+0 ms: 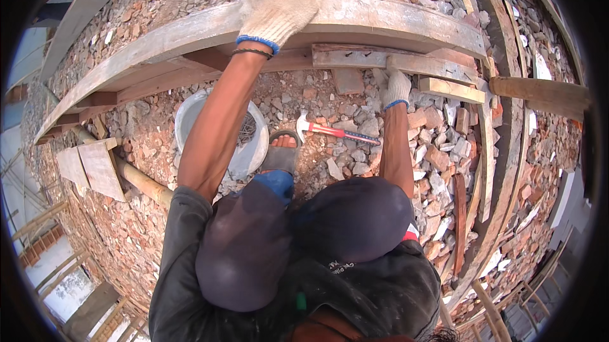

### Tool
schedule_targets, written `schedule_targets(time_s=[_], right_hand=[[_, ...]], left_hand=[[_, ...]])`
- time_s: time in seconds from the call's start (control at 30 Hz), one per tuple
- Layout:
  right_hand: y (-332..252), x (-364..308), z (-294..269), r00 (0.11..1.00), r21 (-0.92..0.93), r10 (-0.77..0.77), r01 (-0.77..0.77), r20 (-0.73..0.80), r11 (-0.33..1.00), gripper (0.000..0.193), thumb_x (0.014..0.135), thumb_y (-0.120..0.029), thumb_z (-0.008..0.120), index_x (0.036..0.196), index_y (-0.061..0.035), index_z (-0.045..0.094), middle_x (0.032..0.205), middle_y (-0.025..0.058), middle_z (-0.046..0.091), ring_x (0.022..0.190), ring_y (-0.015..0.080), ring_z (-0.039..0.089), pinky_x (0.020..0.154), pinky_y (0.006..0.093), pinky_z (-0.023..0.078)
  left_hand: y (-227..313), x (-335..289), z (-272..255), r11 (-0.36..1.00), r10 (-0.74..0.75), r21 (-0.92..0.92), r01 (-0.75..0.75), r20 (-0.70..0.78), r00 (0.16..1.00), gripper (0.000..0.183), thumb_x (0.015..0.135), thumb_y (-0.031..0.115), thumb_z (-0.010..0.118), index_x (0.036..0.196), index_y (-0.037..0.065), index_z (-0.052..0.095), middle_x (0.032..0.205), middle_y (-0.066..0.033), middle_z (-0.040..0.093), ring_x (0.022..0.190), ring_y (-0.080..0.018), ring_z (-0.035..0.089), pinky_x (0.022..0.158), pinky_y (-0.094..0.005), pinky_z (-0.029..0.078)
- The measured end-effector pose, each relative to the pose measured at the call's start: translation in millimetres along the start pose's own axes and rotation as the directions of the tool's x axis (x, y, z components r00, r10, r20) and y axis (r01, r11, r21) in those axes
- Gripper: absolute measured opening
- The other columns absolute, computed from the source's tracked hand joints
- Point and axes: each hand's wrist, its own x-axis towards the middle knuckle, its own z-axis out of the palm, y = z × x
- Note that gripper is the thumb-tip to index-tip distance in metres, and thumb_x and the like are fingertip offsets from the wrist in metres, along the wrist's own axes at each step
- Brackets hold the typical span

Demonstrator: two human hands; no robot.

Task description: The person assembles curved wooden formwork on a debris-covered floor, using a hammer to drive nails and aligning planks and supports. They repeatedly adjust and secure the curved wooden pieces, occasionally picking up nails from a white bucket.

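Note:
My left hand (282,6), in a cream knit glove with a blue cuff, is closed over the top edge of a long wooden beam (387,17). Its fingertips are hidden on the far side. My right hand (394,86), gloved alike, grips the end of a short wooden board (434,68) lying along the beam's near side; some fingers are hidden. Beside that board is another board (349,56) with nails sticking out. A claw hammer (336,131) with a red and black handle lies on the rubble between my foot and my right forearm.
A grey bucket (255,155) holding nails stands partly behind my left forearm. Broken brick rubble (146,171) covers the ground. A short wood block (451,89) lies right of my right hand. Long timbers (507,171) run along the right, and a bamboo pole (143,180) lies left.

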Motion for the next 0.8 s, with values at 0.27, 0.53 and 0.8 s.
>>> schedule_targets(time_s=[0.27,0.53,0.8], right_hand=[[-14,-1,2,0.996,-0.014,0.008,-0.006,0.092,1.000,0.044,0.097,-0.013,0.079,0.130,0.0081,0.060,0.128,0.0233,0.066,0.112,0.0330,0.070,0.088,0.0466,0.069],[4,-9,27,0.973,-0.162,0.141,-0.112,0.185,0.981,0.034,0.094,-0.005,0.080,0.124,0.0021,0.065,0.119,0.0177,0.071,0.104,0.0302,0.073,0.081,0.0398,0.070],[17,-47,57,0.905,-0.079,0.363,-0.355,0.220,0.932,0.049,0.110,-0.028,0.056,0.143,0.0065,0.047,0.137,0.0292,0.058,0.115,0.0424,0.069,0.087,0.0515,0.069]], left_hand=[[7,-3,-9,0.998,-0.023,-0.065,0.025,0.038,0.999,0.063,0.106,0.052,0.035,0.098,0.009,0.081,0.093,-0.0209,0.077,0.090,-0.0419,0.074,0.084,-0.0551,0.057],[4,-4,-5,0.999,-0.036,-0.025,0.036,0.004,0.999,0.064,0.104,0.054,0.038,0.099,0.006,0.081,0.097,-0.0228,0.077,0.093,-0.0423,0.075,0.088,-0.0547,0.057],[-13,1,4,1.000,-0.015,-0.002,0.015,-0.045,0.999,0.059,0.103,0.053,0.043,0.097,0.008,0.082,0.099,-0.0206,0.079,0.093,-0.0419,0.076,0.086,-0.0531,0.060]])
